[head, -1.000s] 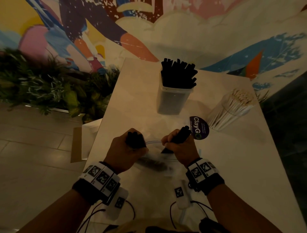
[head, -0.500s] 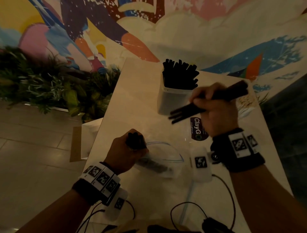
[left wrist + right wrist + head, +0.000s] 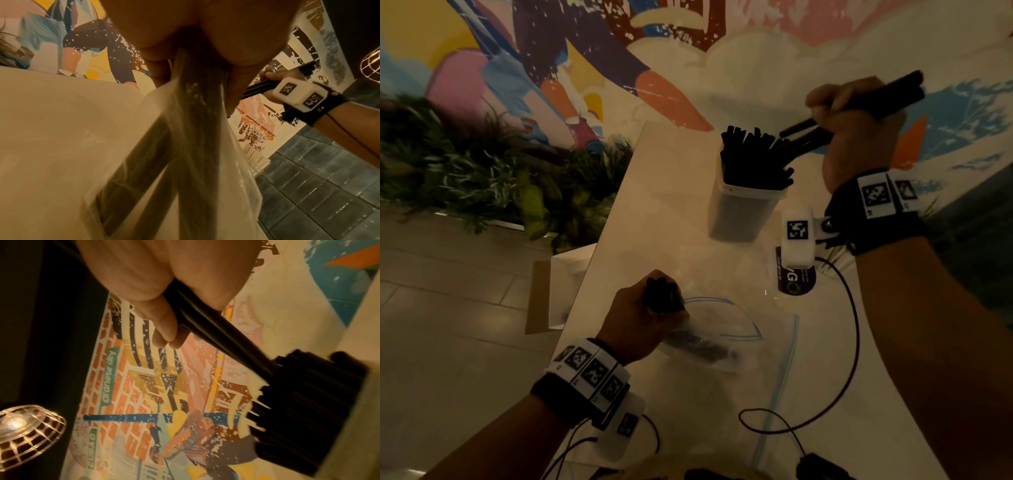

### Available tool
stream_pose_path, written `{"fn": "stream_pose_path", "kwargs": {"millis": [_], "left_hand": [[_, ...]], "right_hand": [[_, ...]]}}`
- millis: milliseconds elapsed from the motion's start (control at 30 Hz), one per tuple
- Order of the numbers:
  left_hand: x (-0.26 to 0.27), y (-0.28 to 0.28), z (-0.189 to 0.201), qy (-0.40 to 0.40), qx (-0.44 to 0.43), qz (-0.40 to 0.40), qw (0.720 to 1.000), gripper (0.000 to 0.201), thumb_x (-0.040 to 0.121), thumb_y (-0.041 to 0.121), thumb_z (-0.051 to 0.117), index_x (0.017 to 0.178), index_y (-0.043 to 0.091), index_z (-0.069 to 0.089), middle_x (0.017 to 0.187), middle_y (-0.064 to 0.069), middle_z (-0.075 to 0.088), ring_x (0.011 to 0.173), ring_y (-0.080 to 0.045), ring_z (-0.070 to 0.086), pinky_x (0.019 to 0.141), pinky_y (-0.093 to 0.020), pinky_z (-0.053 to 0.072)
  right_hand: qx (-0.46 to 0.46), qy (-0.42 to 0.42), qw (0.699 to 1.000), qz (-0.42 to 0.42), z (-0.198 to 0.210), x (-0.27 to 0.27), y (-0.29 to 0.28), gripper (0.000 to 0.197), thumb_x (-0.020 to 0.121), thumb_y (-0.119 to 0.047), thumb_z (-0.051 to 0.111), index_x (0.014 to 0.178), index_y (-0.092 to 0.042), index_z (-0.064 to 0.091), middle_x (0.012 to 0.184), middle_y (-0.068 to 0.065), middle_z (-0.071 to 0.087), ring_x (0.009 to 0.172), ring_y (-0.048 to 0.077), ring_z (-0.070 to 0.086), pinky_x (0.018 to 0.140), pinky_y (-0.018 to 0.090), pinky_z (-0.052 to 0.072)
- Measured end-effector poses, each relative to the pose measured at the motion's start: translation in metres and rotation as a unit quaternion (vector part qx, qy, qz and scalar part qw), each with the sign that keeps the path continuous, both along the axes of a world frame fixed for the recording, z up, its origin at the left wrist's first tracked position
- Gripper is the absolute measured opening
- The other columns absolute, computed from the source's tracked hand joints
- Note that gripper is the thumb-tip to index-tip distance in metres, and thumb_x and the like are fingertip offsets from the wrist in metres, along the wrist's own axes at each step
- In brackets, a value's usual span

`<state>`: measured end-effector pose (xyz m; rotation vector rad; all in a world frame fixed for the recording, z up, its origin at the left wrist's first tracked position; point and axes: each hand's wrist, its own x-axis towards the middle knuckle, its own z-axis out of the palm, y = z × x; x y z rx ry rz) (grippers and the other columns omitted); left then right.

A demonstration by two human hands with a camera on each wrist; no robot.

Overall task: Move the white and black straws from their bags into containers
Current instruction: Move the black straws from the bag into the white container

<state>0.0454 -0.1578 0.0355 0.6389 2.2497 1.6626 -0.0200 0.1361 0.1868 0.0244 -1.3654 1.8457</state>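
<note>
My right hand (image 3: 854, 132) grips a small bunch of black straws (image 3: 887, 94) (image 3: 216, 334), tilted, with their lower ends at the top of the clear container (image 3: 743, 212) packed with black straws (image 3: 755, 157) (image 3: 304, 402). My left hand (image 3: 643, 315) holds the neck of a clear zip bag (image 3: 726, 329) on the white table (image 3: 654, 205), fingers curled round the black straws (image 3: 661, 294) (image 3: 197, 129) still inside it. White straws (image 3: 255, 155) show only as a sliver in the left wrist view; my right arm hides them in the head view.
A purple round sticker (image 3: 796, 281) lies on the table beside the bag. Cables (image 3: 849, 342) trail over the table's near part. Green plants (image 3: 482, 171) and a painted wall (image 3: 585, 68) stand to the left and behind. A cardboard box (image 3: 544, 294) sits on the floor left of the table.
My right hand pulled a bunch of black straws out of the bag, lifted it up and to the right, and carried it over to the black-straw container. The left hand stayed put.
</note>
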Motion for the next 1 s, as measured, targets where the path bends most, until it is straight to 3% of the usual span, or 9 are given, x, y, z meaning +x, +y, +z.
{"fn": "stream_pose_path", "kwargs": {"millis": [100,267,467,600,700,800,867,933,1000], "left_hand": [[0.000,0.001,0.000,0.001,0.008,-0.001,1.000,0.029,0.061,0.038,0.070,0.078,0.017,0.061,0.079,0.003,0.064,0.076,-0.013,0.062,0.073,-0.035,0.051],[0.001,-0.001,-0.002,-0.002,0.008,-0.002,1.000,0.031,0.060,0.039,0.070,0.078,0.017,0.060,0.077,0.002,0.065,0.075,-0.012,0.062,0.071,-0.029,0.051],[0.000,-0.001,-0.004,0.002,0.007,-0.001,1.000,0.032,0.060,0.042,0.069,0.079,0.018,0.060,0.077,0.003,0.065,0.076,-0.012,0.063,0.072,-0.033,0.052],[0.000,-0.003,-0.004,0.011,-0.001,0.000,1.000,0.032,0.060,0.044,0.068,0.080,0.019,0.061,0.078,0.007,0.065,0.076,-0.009,0.062,0.072,-0.032,0.052],[0.001,-0.004,-0.004,0.005,0.006,0.002,1.000,0.032,0.060,0.043,0.068,0.080,0.019,0.061,0.078,0.005,0.065,0.077,-0.012,0.063,0.073,-0.035,0.053],[0.001,-0.004,-0.005,0.002,0.008,-0.002,1.000,0.031,0.061,0.040,0.069,0.081,0.018,0.061,0.077,0.002,0.066,0.077,-0.014,0.064,0.073,-0.041,0.053],[0.001,-0.004,-0.006,-0.007,0.009,-0.002,1.000,0.030,0.061,0.038,0.071,0.081,0.019,0.060,0.077,0.000,0.066,0.077,-0.016,0.064,0.073,-0.046,0.053],[0.001,-0.005,-0.007,-0.013,0.013,-0.002,1.000,0.028,0.061,0.036,0.072,0.081,0.020,0.060,0.078,-0.001,0.066,0.077,-0.019,0.064,0.072,-0.048,0.053],[0.001,-0.005,-0.007,-0.011,0.015,-0.003,1.000,0.026,0.062,0.035,0.072,0.081,0.021,0.060,0.077,-0.001,0.066,0.077,-0.020,0.064,0.072,-0.048,0.053]], "right_hand": [[-0.011,-0.022,1.000,0.008,-0.008,-0.004,0.001,0.033,0.053,0.018,0.060,0.051,-0.014,0.057,0.059,0.013,0.056,0.061,0.027,0.064,0.069,0.038,0.054],[-0.049,0.047,0.998,0.009,0.012,-0.012,0.015,0.035,0.055,0.029,0.048,0.058,-0.006,0.050,0.067,0.015,0.053,0.061,0.029,0.062,0.064,0.036,0.052],[0.030,-0.127,0.991,0.003,-0.019,-0.009,0.002,0.033,0.056,0.023,0.055,0.057,-0.009,0.048,0.055,0.005,0.057,0.061,0.023,0.065,0.068,0.032,0.053],[0.032,-0.114,0.993,-0.001,-0.016,-0.011,0.002,0.035,0.058,0.023,0.054,0.056,-0.011,0.054,0.056,0.005,0.059,0.061,0.025,0.062,0.067,0.034,0.052],[0.070,-0.131,0.988,-0.051,-0.016,-0.024,0.015,0.021,0.062,0.007,0.062,0.067,-0.012,0.058,0.063,0.011,0.060,0.062,0.027,0.060,0.065,0.037,0.052],[0.235,-0.255,0.929,-0.131,-0.034,-0.037,0.030,0.012,0.072,-0.022,0.069,0.064,-0.025,0.061,0.064,0.003,0.063,0.066,0.029,0.064,0.068,0.042,0.056],[0.322,-0.357,0.863,-0.153,-0.047,-0.038,0.031,0.017,0.080,-0.032,0.068,0.073,-0.017,0.065,0.077,0.008,0.068,0.078,0.028,0.067,0.071,0.037,0.055],[0.341,-0.419,0.828,-0.148,-0.061,-0.040,0.033,0.035,0.079,-0.046,0.067,0.085,-0.011,0.064,0.094,0.014,0.070,0.089,0.029,0.067,0.075,0.034,0.053],[0.352,-0.474,0.794,-0.141,-0.065,-0.043,0.031,0.070,0.065,-0.071,0.061,0.095,-0.008,0.064,0.105,0.013,0.068,0.097,0.029,0.065,0.082,0.037,0.052]]}}
